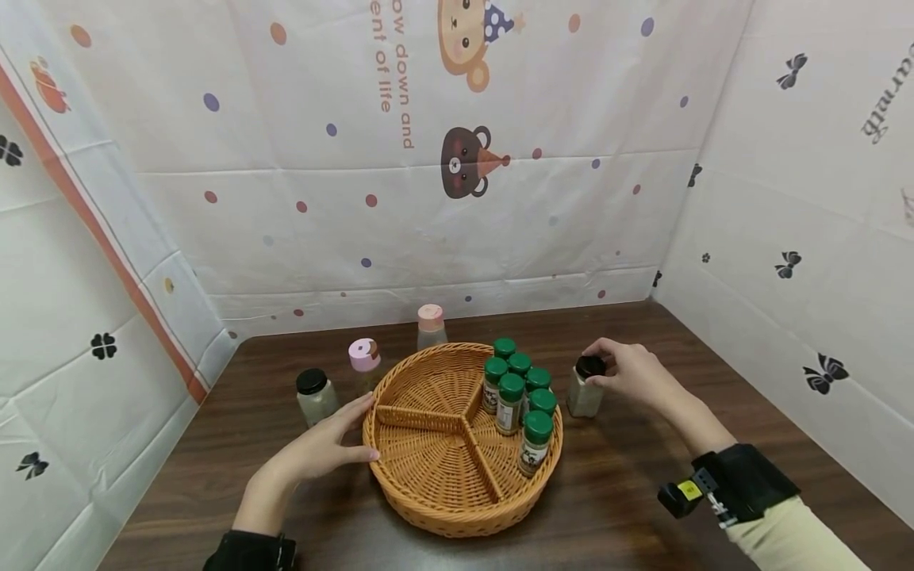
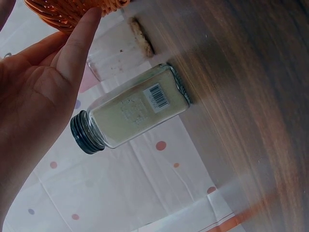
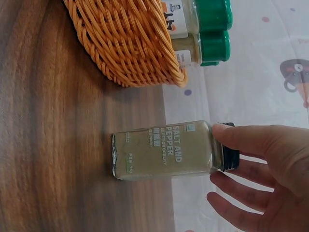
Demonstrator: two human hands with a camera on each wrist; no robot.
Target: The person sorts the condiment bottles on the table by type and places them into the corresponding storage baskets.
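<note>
My right hand pinches the black lid of a square glass jar of salt and pepper. The jar stands upright on the table, just right of the round wicker basket. Against the basket's left side rests my left hand, thumb and fingers spread, the thumb straight. Dividers split the basket into three compartments. Several green-capped spice bottles stand in the right-hand one; the other two hold nothing. Behind my left hand is another black-lidded glass jar, its barcode label showing in the left wrist view.
A pink-capped bottle stands left of the basket, and a second pink-capped bottle stands behind it. The dark wooden table meets printed cloth walls at the back and sides.
</note>
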